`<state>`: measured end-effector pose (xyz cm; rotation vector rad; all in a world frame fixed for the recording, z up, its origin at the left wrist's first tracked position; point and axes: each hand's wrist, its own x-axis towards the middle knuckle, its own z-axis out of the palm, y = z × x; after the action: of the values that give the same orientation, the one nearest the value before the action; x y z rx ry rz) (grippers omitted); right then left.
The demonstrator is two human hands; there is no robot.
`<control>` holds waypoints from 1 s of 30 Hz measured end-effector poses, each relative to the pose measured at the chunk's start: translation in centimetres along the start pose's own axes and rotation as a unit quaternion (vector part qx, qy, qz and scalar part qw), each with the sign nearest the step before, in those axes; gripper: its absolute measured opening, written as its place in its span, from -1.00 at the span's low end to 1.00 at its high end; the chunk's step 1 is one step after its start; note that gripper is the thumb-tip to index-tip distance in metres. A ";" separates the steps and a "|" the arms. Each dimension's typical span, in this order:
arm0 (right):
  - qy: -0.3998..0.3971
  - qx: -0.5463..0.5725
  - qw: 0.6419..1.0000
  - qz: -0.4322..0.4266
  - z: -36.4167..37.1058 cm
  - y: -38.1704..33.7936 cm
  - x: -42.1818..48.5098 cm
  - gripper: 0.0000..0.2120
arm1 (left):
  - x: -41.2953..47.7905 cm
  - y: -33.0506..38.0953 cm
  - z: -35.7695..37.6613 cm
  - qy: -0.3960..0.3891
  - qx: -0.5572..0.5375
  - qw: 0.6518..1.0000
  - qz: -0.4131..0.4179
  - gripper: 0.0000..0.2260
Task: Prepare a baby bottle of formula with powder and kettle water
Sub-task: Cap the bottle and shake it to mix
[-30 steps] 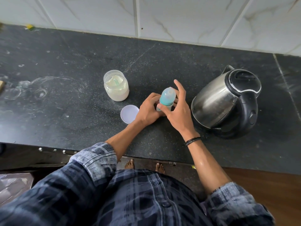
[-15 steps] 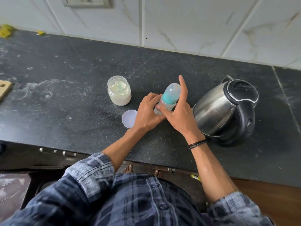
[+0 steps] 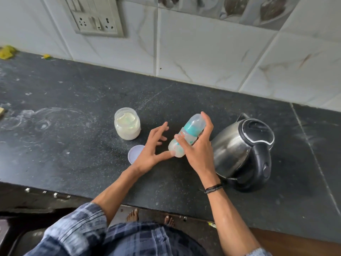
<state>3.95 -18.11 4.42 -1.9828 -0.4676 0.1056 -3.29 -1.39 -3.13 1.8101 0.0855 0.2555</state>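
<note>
My right hand (image 3: pixel 198 145) grips a clear baby bottle (image 3: pixel 188 134) with a teal collar and a clear cap, tilted above the counter with the cap pointing up and away. My left hand (image 3: pixel 153 146) is off the bottle, fingers spread and relaxed, with its thumb next to the bottle's base. An open jar of pale formula powder (image 3: pixel 127 124) stands to the left. Its white lid (image 3: pixel 134 153) lies flat on the counter, partly hidden by my left hand. A steel kettle (image 3: pixel 243 150) with a black lid and handle stands right of my right hand.
The dark stone counter (image 3: pixel 73 145) is dusted with powder marks on the left. A tiled wall with a socket plate (image 3: pixel 96 19) runs along the back. Yellow scraps (image 3: pixel 6 52) lie at the far left. The counter's front edge is just below my forearms.
My left hand has let go of the bottle and opened. My right hand has lifted and tilted the bottle. The camera has tipped upward, showing more wall.
</note>
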 end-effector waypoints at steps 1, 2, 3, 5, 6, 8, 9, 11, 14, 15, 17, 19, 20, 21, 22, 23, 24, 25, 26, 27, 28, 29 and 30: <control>0.011 0.004 1.000 0.000 -0.2 -0.2 0.2 -0.12 | -0.2 -0.4 -0.4 0.019 0.003 1.000 -0.014 -0.26; 0.017 0.001 1.000 -0.002 -0.4 -0.6 0.4 -0.11 | -0.4 -0.8 -0.5 0.050 0.017 0.998 -0.032 -0.35; 0.017 -0.004 1.000 -0.003 -0.6 -1.1 0.6 -0.11 | -0.6 -1.2 -0.5 0.083 0.043 0.995 -0.046 -0.44; 0.042 -0.020 0.998 -0.047 -1.5 -2.3 0.9 -0.12 | -1.0 -1.8 0.0 0.113 0.118 0.986 -0.044 -0.53; 0.075 -0.014 0.994 -0.080 -2.0 -3.2 0.9 -0.12 | -1.2 -2.0 0.5 0.105 0.160 0.981 -0.025 -0.55; 0.167 0.052 0.975 -0.140 -2.7 -4.8 1.2 -0.08 | -1.5 -2.3 1.4 0.075 0.237 0.968 0.026 -0.63; 0.203 0.102 0.962 -0.151 -2.5 -5.2 1.6 -0.08 | -1.6 -2.4 1.8 0.063 0.266 0.961 0.049 -0.66; 0.213 0.136 0.957 -0.144 -1.3 -5.0 2.6 -0.05 | -1.7 -2.7 2.8 0.047 0.301 0.949 0.078 -0.70; 0.097 0.056 0.989 -0.093 0.2 -4.1 2.3 -0.08 | -2.1 -3.5 3.7 0.011 0.319 0.941 0.107 -0.77; 0.094 0.065 0.989 -0.091 0.2 -4.2 1.9 -0.09 | -2.3 -3.8 3.8 -0.007 0.325 0.939 0.112 -0.78; 0.162 0.137 0.971 -0.111 0.2 -4.8 1.5 -0.07 | -2.5 -4.2 3.7 -0.023 0.347 0.929 0.127 -0.79; 0.208 0.194 0.953 -0.101 0.3 -4.9 1.8 -0.07 | -2.5 -4.7 3.8 -0.012 0.367 0.920 0.140 -0.80; 0.199 0.185 0.959 -0.085 0.5 -4.9 1.9 -0.07 | -2.5 -4.8 4.0 -0.008 0.371 0.918 0.140 -0.80; 0.166 0.151 0.972 -0.071 0.6 -4.9 1.9 -0.07 | -2.6 -4.8 4.0 -0.007 0.372 0.918 0.140 -0.80; 0.140 0.124 0.980 -0.065 0.6 -4.5 1.8 -0.08 | -2.7 -4.8 4.1 -0.011 0.370 0.918 0.140 -0.80; 0.144 0.120 0.980 -0.063 0.4 -4.6 1.5 -0.09 | -2.7 -4.7 4.0 -0.017 0.365 0.920 0.139 -0.80; 0.172 0.144 0.972 -0.075 0.1 -4.7 1.3 -0.11 | -2.6 -4.7 3.9 -0.022 0.360 0.923 0.136 -0.79; 0.209 0.191 0.955 -0.083 -0.1 -4.8 1.4 -0.12 | -2.6 -4.7 3.8 -0.023 0.358 0.924 0.131 -0.79; 0.229 0.228 0.943 -0.085 -0.1 -4.5 1.8 -0.13 | -2.5 -4.6 3.8 -0.022 0.357 0.925 0.126 -0.78; 0.233 0.234 0.941 -0.077 -0.1 -4.7 1.9 -0.12 | -2.5 -4.6 3.7 -0.021 0.356 0.927 0.118 -0.77; 0.220 0.210 0.951 -0.061 0.1 -5.0 2.0 -0.09 | -2.5 -4.6 3.7 -0.024 0.354 0.929 0.108 -0.76; 0.184 0.164 0.968 -0.052 0.3 -4.8 2.0 -0.06 | -2.6 -4.6 3.6 -0.030 0.351 0.931 0.096 -0.74; 0.156 0.139 0.977 -0.046 0.5 -4.3 2.0 -0.07 | -2.6 -4.7 3.5 -0.037 0.344 0.934 0.086 -0.72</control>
<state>4.41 -15.35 8.29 -1.6629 -0.3186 -0.1885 -4.71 -4.07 -8.80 2.5313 -0.0465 0.3047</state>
